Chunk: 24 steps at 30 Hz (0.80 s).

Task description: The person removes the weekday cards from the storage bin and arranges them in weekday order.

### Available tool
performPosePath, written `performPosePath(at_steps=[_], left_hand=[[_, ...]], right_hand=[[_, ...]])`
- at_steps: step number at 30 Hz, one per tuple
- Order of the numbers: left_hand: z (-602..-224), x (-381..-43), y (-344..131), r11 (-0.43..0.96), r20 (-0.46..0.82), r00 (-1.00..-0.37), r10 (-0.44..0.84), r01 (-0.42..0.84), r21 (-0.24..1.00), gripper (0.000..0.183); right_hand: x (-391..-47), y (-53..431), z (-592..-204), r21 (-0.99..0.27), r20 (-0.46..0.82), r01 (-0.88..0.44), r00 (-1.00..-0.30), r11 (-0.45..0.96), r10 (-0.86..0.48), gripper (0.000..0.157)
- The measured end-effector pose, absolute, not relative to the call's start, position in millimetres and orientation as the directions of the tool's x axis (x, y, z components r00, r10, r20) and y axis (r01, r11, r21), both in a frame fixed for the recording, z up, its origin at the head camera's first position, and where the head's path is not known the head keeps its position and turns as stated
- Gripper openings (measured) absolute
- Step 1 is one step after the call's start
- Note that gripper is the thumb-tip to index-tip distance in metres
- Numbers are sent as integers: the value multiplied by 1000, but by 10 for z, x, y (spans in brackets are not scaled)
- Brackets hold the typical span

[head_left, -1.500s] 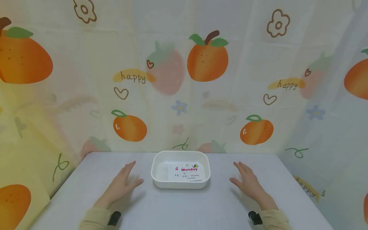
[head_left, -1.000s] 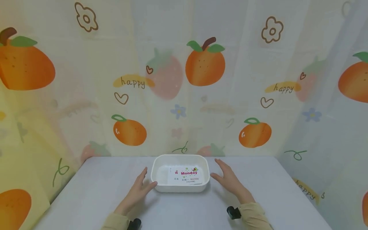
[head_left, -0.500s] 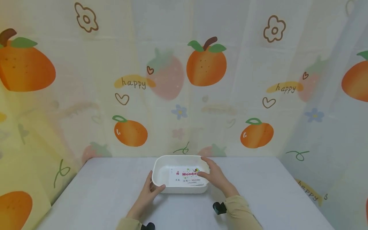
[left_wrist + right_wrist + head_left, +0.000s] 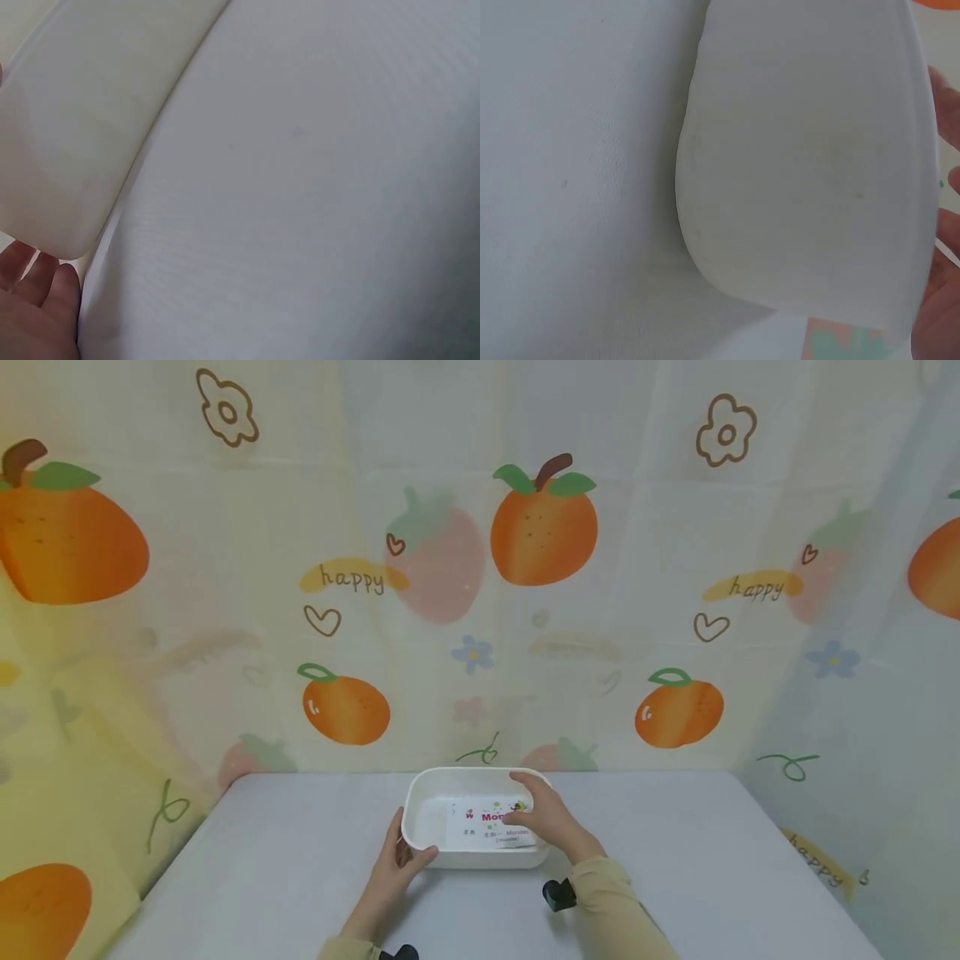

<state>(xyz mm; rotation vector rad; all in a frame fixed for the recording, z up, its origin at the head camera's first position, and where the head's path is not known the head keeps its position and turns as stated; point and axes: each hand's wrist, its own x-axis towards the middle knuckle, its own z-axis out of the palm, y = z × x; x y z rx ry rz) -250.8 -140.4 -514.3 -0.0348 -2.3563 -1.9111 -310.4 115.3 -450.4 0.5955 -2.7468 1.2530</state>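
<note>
A white plastic box (image 4: 480,860) with rounded corners stands on the table, holding word cards (image 4: 471,835) whose top one is printed with red "Monday" lettering. My left hand (image 4: 394,867) holds the box's front left corner, thumb at the front rim and fingers along the left side. In the left wrist view those fingers (image 4: 61,289) lie against the box's end wall. Over the right side of the box reaches my right hand (image 4: 553,820), its thumb and fingers spread above the cards and covering part of the word. The right wrist view shows it beyond the box's rim.
A white cloth covers the table (image 4: 262,843). Behind it hangs a curtain (image 4: 525,677) printed with oranges, strawberries and "happy". Dark wrist cameras (image 4: 558,895) sit at both beige sleeves (image 4: 618,906).
Both hands have come inward from either side of the box. The left has taken hold of its corner; the right has moved in over the cards.
</note>
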Motion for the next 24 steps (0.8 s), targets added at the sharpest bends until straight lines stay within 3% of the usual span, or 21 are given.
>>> performPosePath(at_steps=[7,15,24], left_hand=[[-5164,-2516,-1417,175,107,-993,-48,97,980,91],[-5195,-2494,-1466,168,100,-994,-48,90,982,93],[-5220,-2524,-1431,186,114,-991,-66,100,977,92]], right_hand=[[-3173,1081,-4510,-705,189,-361,-925,610,-328,66],[-3205,1006,-4515,-707,65,-288,-936,646,-347,70],[-3276,945,-4550,-634,-28,-172,-969,754,-244,75]])
